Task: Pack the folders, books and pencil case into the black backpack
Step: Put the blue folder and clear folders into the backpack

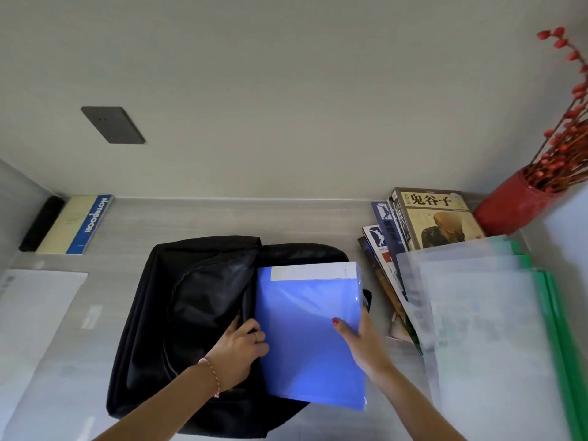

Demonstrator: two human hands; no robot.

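Observation:
The black backpack (191, 313) lies flat in the middle of the desk with its opening facing right. A blue folder (305, 338) rests over the bag's right side. My right hand (359, 342) grips the folder's right edge, thumb on top. At the folder's left edge, my left hand (241, 345) holds the bag's opening flap. A pile of books (423, 224) lies at the back right. Translucent white and green folders (483, 329) are stacked at the right. A black pencil case (41, 222) sits at the far left by the wall.
A blue and cream notebook (76, 224) lies next to the pencil case. White sheets (35, 313) cover the left of the desk. A red vase (515, 208) with red berry stems stands in the back right corner. The wall carries a dark socket plate (113, 124).

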